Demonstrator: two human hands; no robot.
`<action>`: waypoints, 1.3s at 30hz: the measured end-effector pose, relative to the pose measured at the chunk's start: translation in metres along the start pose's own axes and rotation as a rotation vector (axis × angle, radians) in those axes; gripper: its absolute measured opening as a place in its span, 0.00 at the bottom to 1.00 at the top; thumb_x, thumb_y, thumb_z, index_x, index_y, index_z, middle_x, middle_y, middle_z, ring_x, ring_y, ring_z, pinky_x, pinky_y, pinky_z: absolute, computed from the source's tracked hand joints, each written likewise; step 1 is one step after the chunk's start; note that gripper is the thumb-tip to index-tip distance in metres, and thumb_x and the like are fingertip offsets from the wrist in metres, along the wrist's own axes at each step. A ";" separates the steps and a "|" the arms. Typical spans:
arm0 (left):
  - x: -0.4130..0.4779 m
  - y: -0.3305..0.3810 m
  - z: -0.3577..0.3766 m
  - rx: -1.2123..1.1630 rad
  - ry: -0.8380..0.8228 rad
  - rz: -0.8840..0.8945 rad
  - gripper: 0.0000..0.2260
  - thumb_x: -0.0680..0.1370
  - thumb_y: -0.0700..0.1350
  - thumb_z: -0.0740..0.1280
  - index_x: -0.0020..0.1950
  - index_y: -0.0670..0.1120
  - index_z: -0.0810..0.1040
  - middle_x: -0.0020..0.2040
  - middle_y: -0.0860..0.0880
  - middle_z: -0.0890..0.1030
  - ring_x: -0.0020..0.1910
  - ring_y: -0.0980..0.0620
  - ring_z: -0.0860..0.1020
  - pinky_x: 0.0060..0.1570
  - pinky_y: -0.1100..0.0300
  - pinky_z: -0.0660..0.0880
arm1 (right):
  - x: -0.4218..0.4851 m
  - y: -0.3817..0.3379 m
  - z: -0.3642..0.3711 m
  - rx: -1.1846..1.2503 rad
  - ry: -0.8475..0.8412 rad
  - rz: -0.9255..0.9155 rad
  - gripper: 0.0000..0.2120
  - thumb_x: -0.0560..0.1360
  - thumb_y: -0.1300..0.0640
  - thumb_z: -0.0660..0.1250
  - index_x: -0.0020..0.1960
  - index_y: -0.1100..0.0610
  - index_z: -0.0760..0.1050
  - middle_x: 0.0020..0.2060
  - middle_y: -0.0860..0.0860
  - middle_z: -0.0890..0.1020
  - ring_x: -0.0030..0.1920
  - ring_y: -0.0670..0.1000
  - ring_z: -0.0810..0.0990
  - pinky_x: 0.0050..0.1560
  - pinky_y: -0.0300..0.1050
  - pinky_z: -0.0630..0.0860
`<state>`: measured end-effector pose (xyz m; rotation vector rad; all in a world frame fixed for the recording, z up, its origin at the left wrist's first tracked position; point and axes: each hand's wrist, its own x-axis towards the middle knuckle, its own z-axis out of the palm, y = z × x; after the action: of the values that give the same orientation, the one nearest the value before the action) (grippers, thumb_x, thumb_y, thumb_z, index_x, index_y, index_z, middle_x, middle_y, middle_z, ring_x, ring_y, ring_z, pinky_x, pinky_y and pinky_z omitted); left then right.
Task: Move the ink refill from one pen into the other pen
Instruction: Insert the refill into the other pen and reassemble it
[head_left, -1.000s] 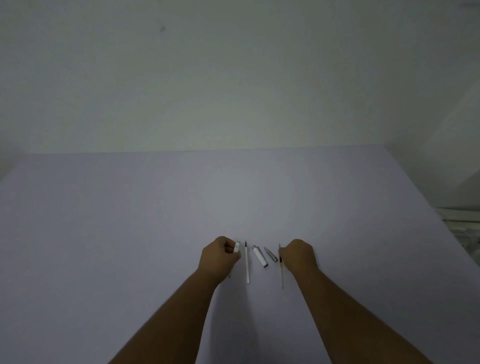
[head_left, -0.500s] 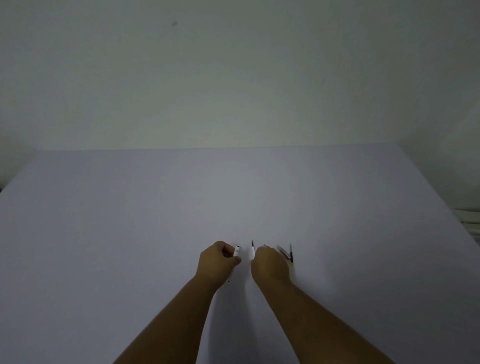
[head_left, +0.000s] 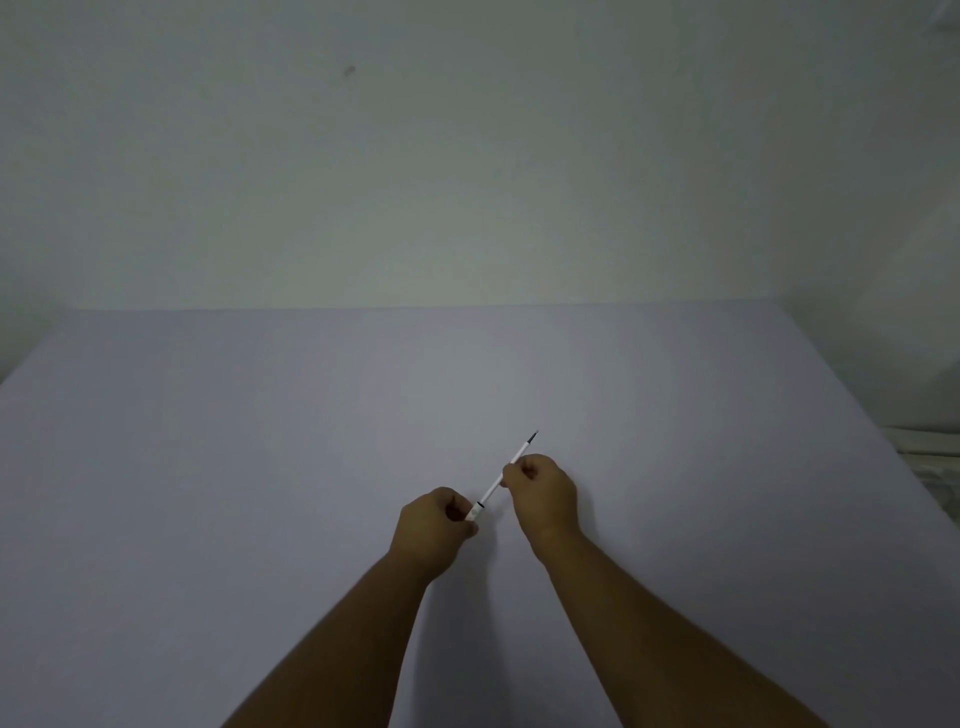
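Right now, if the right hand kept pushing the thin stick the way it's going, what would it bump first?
Probably the white pen barrel pinched in the left hand. The right hand holds the refill, whose lower end already meets the barrel's mouth; depth is hard to judge.

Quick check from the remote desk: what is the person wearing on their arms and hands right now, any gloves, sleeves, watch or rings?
Nothing visible. The left hand and right hand are bare, without gloves. Both forearms are uncovered to the frame's bottom edge, no sleeves showing. No watch, band or ring shows, though the dim light could hide small details.
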<state>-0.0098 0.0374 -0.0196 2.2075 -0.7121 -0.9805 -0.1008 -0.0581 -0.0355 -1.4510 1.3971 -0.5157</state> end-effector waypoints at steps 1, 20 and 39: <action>0.000 0.001 0.001 0.002 -0.002 0.002 0.11 0.72 0.39 0.72 0.36 0.52 0.73 0.35 0.54 0.75 0.33 0.57 0.72 0.30 0.67 0.68 | 0.000 0.001 -0.002 0.015 -0.006 0.005 0.10 0.73 0.56 0.65 0.47 0.63 0.80 0.30 0.46 0.74 0.31 0.46 0.69 0.42 0.46 0.69; -0.002 0.022 0.018 -0.053 -0.030 0.059 0.04 0.74 0.40 0.71 0.45 0.46 0.78 0.44 0.49 0.80 0.42 0.51 0.76 0.34 0.69 0.70 | -0.001 0.006 -0.031 0.170 -0.194 -0.038 0.06 0.73 0.59 0.68 0.38 0.58 0.76 0.33 0.50 0.77 0.38 0.50 0.74 0.42 0.43 0.71; 0.004 0.008 0.007 -0.148 -0.090 0.034 0.12 0.75 0.39 0.68 0.56 0.52 0.79 0.38 0.50 0.79 0.39 0.52 0.77 0.31 0.67 0.72 | 0.038 0.043 -0.038 -0.954 -0.149 -0.180 0.14 0.77 0.52 0.62 0.54 0.61 0.78 0.55 0.58 0.80 0.58 0.57 0.79 0.53 0.46 0.76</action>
<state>-0.0149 0.0273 -0.0194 2.0281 -0.6914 -1.0852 -0.1444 -0.0991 -0.0699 -2.3215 1.4601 0.2132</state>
